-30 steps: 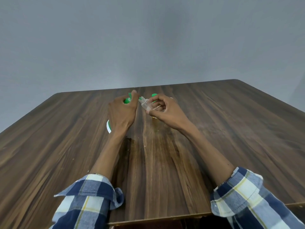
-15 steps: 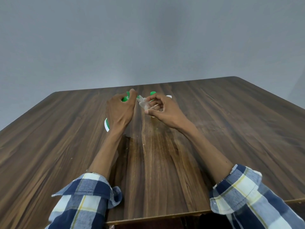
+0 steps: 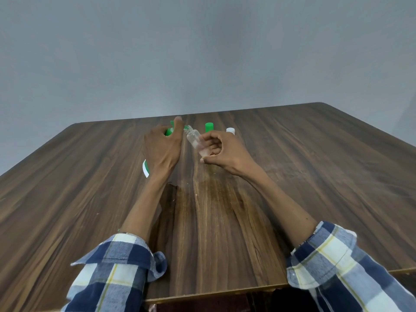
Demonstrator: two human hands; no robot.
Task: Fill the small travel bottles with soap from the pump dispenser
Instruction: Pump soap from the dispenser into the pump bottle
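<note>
Two hands meet over the far middle of the wooden surface (image 3: 315, 176). The right hand (image 3: 221, 152) has its fingers (image 3: 208, 137) curled round a small clear travel bottle (image 3: 195, 139), tilted with its open neck leaning left toward the pump dispenser (image 3: 168, 131) — a green and white bottle mostly hidden behind the left hand (image 3: 163, 146). That hand rests on the dispenser's green top with a fingertip raised by the nozzle; how tightly it grips I cannot tell. Beyond the right hand stand a green cap (image 3: 209, 127) and a white cap (image 3: 230, 131), just apart. Plaid sleeves (image 3: 112, 266) are rolled back at both forearms.
</note>
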